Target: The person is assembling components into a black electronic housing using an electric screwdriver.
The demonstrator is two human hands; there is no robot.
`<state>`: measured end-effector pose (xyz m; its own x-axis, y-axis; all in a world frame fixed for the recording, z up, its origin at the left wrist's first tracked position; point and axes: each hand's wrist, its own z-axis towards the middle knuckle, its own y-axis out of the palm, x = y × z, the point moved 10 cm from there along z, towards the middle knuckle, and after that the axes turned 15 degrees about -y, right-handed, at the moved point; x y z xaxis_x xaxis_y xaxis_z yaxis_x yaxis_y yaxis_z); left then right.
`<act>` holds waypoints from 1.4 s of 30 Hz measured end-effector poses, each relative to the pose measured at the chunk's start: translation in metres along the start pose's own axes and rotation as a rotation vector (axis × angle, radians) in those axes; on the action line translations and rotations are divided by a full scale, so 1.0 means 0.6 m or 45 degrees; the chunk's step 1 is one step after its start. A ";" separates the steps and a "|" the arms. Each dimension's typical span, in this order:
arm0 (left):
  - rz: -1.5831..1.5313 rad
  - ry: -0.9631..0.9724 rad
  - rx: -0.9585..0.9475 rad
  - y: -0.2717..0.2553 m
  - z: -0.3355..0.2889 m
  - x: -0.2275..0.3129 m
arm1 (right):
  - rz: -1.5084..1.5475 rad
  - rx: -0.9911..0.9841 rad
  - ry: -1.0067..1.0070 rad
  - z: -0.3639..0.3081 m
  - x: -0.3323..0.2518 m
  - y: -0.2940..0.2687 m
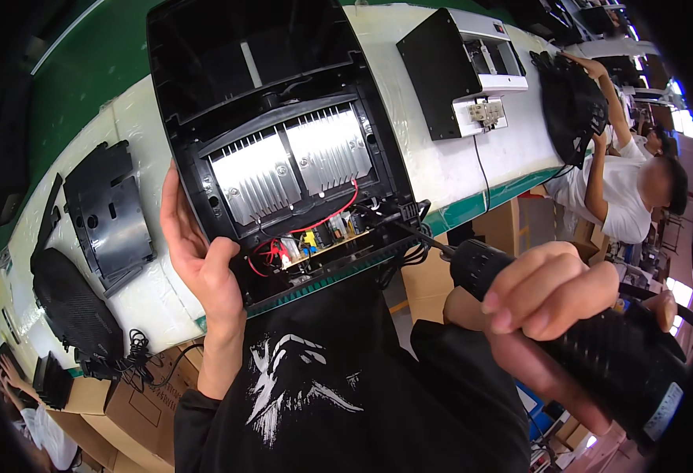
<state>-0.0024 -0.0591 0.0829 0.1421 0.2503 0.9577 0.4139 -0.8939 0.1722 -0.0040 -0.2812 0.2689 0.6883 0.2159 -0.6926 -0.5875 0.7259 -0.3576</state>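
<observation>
A large open black plastic housing (390,150) lies in front of me, its inside facing up. Two silver finned heat sinks (256,185) sit in it, with a red wire and a small circuit board (326,248) along the near side. My left hand (208,272) grips the housing's left edge, thumb on the near corner and fingers partly hidden behind the side. In my right hand (555,288) is a black power screwdriver (476,264). Its long bit points left toward the housing's near right corner, beside a black cable; whether the tip touches a screw cannot be seen.
On the white-covered bench, a curved black panel (110,217) and a black mesh cover (78,303) lie to the left. A black-and-white machine (480,71) stands at the right. Beyond it, a co-worker (606,197) handles a black part (571,106). Cardboard boxes (137,406) sit below the bench edge.
</observation>
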 end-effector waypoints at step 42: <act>0.028 0.051 -0.001 0.003 0.002 0.003 | -0.061 0.035 -0.094 -0.040 0.023 0.000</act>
<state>-0.0005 -0.0600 0.0848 0.1147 0.2154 0.9698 0.4103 -0.8993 0.1512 -0.0048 -0.2940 0.2440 0.7453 0.2271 -0.6269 -0.5419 0.7540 -0.3712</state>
